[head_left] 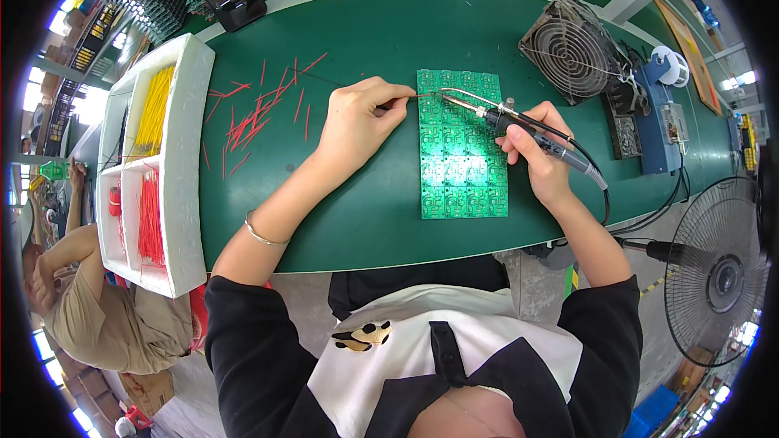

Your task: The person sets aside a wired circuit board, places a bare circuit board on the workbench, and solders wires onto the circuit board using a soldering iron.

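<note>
My left hand point(357, 123) pinches a thin dark wire point(320, 79) between thumb and fingertips. One end of the wire trails off to the left; the other reaches the top of a green circuit board panel point(436, 170). My right hand point(542, 164) is wrapped round a soldering iron point(560, 148) with a thin curved metal tube along its shaft. Its tip meets the board's upper left area, close to the wire's end; whether they touch is too small to tell. The panel lies flat, divided into rows of small identical boards.
Loose red wires point(256, 118) lie scattered on the green table point(357, 227). Left stands a white foam box point(185, 170) with yellow, red and black wires. A fume fan point(570, 53) and a blue soldering unit point(656, 126) stand right. Another person point(122, 308) sits at far left.
</note>
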The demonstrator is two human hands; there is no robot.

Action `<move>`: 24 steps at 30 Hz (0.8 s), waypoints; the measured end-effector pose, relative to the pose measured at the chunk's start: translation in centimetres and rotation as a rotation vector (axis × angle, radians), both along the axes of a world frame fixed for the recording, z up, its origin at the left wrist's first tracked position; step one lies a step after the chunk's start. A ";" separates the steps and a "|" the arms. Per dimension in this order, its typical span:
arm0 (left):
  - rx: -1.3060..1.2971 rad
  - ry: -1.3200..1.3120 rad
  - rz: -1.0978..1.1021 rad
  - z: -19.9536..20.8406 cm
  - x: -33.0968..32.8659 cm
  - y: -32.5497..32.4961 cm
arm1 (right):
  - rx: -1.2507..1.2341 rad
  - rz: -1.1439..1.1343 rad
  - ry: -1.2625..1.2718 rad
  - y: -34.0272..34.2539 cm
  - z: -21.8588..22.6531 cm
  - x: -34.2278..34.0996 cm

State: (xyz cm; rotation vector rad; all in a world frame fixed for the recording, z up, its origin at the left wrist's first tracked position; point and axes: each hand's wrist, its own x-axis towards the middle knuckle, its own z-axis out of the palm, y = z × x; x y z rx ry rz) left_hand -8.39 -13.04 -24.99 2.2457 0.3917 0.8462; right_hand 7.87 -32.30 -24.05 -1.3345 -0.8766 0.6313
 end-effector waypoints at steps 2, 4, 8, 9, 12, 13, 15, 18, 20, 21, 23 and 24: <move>0.006 0.007 0.003 0.0 0.0 0.0 | 0.006 0.004 0.012 0.0 -0.1 0.1; -0.015 -0.011 -0.003 0.0 0.1 0.0 | 0.034 0.004 0.031 0.0 -0.2 0.1; -0.046 -0.009 0.015 0.1 -0.2 -0.2 | 0.043 -0.005 0.034 0.2 -0.1 -0.1; -0.059 -0.014 0.005 0.3 -0.3 -0.3 | 0.038 -0.014 0.027 0.2 -0.2 -0.1; -0.090 -0.035 -0.003 1.1 -1.1 -0.3 | 0.045 -0.020 0.027 0.2 0.0 -0.2; 0.155 0.015 0.074 1.8 -1.9 0.0 | 0.040 -0.038 0.024 0.1 0.1 -0.3; 0.515 0.086 0.217 3.4 -3.4 1.0 | 0.025 -0.073 0.016 0.0 0.1 -0.1; 0.374 0.397 0.447 5.2 -5.9 1.2 | 0.029 -0.085 0.020 -0.4 0.1 0.2; 0.426 0.461 0.452 4.2 -7.3 1.4 | 0.046 -0.080 0.022 -0.5 0.1 0.2; 0.469 0.527 0.461 3.5 -7.9 1.4 | 0.055 -0.070 0.023 -0.6 0.2 0.0; 0.479 0.528 0.468 2.5 -8.0 1.5 | 0.065 -0.058 0.027 -0.7 0.4 -0.2; 0.484 0.527 0.469 2.1 -7.9 1.6 | 0.069 -0.050 0.027 -0.7 0.4 -0.2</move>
